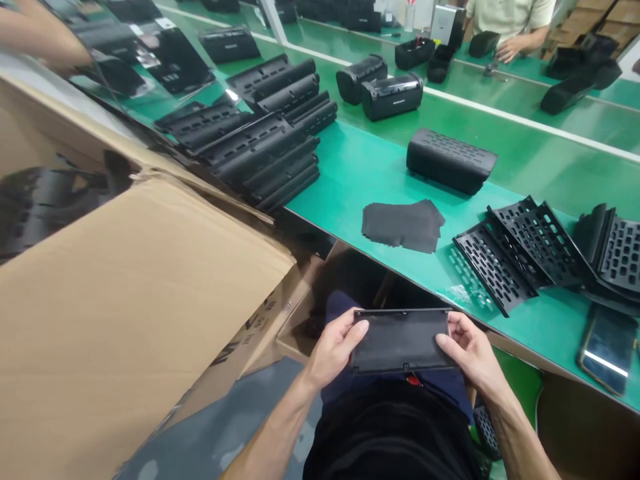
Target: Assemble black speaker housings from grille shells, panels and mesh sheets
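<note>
I am holding a flat black rectangular plastic panel (401, 341) low over my lap, near the bottom centre of the view, just in front of the near edge of the green work table (360, 173). My left hand (334, 347) grips its left end, thumb on top and fingers curled beneath; my right hand (467, 352) holds its right end the same way, thumb resting on the panel's face. On the table beyond the panel lies a small stack of thin black fabric sheets (403, 225), and further off a black perforated speaker shell (451, 161). To the right sit black plastic grilles with rows of slots (515, 250), leaning on each other, and a smartphone (609, 347) lies at the near right edge. To the far left is a pile of long black housing pieces (260, 143). A large brown cardboard box flap (120, 320) fills the near left. At the far side, another person's hand (510, 49) rests on the table.
</note>
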Available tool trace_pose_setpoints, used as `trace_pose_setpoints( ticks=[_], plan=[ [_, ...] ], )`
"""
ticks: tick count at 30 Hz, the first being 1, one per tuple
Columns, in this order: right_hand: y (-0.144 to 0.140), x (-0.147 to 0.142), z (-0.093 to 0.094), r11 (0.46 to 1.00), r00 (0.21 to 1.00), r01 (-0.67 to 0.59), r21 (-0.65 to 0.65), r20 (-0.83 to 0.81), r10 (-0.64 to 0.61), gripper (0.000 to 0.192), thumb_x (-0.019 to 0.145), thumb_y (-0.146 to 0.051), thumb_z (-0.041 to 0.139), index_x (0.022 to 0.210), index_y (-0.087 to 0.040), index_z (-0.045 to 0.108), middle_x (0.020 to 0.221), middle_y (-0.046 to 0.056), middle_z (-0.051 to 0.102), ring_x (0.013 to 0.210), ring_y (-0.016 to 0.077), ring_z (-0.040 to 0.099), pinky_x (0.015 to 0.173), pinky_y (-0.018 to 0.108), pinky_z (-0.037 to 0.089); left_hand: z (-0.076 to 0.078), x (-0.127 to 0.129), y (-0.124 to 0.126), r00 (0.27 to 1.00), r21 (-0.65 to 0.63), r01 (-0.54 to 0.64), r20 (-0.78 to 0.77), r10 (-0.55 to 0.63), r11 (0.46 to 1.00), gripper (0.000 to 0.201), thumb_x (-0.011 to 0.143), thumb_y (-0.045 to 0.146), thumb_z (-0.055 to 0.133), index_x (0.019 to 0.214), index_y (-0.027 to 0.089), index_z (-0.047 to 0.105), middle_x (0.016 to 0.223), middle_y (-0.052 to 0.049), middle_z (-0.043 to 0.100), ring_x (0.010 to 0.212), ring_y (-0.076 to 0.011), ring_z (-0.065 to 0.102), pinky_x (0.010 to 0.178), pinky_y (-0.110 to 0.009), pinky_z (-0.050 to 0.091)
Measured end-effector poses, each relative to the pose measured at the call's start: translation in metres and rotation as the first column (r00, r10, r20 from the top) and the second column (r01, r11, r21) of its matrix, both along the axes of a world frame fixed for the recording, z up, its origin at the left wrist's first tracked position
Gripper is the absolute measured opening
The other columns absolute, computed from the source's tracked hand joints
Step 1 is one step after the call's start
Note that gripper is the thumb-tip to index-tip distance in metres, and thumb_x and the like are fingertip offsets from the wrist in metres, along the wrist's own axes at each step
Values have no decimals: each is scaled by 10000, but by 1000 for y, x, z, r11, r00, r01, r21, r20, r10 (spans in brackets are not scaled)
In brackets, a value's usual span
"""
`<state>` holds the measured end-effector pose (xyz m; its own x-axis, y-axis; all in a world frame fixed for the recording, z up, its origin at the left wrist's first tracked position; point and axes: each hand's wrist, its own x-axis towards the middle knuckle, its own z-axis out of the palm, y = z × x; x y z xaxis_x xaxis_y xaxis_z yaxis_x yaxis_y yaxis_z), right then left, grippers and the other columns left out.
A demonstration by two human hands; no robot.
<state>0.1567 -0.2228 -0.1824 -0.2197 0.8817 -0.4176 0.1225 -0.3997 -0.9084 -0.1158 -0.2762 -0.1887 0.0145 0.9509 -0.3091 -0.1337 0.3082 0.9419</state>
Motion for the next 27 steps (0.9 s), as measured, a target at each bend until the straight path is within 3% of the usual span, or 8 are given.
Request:
trace_pose_setpoints(
  ticks=[8,14,18,27],
  plan=[
    [0,13,3,993,987,-80,-81,-148,67,520,804,-527,859,1198,-217,723,1004,73,750,877,216,706,827,342,564,-4,-4,0,999,36,-8,42,7,999,465,938,593,669,1056,144,690,958,-66,727,813,-180,620,782,-293,519],
    [-2,7,1,991,976,-60,-119,-215,34,468,828,-524,847,1164,-220,732,881,25,693,654,134,594,619,268,521,-7,-4,3,999,26,-17,44,16,1000,502,937,601,664,1110,132,711,1051,-94,750,900,-222,669,847,-324,538],
    [-1,3,-4,989,982,-16,-148,-189,-12,510,768,-563,883,1113,-216,738,843,20,665,635,134,568,524,238,482,-15,-4,6,999,14,-36,35,36,999,518,944,599,643,1142,126,718,1085,-106,755,991,-259,676,869,-331,530],
    [-5,5,-21,986,970,13,-164,-238,-52,487,799,-501,884,1178,-242,721,909,37,702,647,133,568,515,222,480,-19,-6,8,998,36,-59,-28,60,998,472,953,588,621,1039,134,719,1026,-88,737,973,-249,651,826,-313,508]
  ],
)
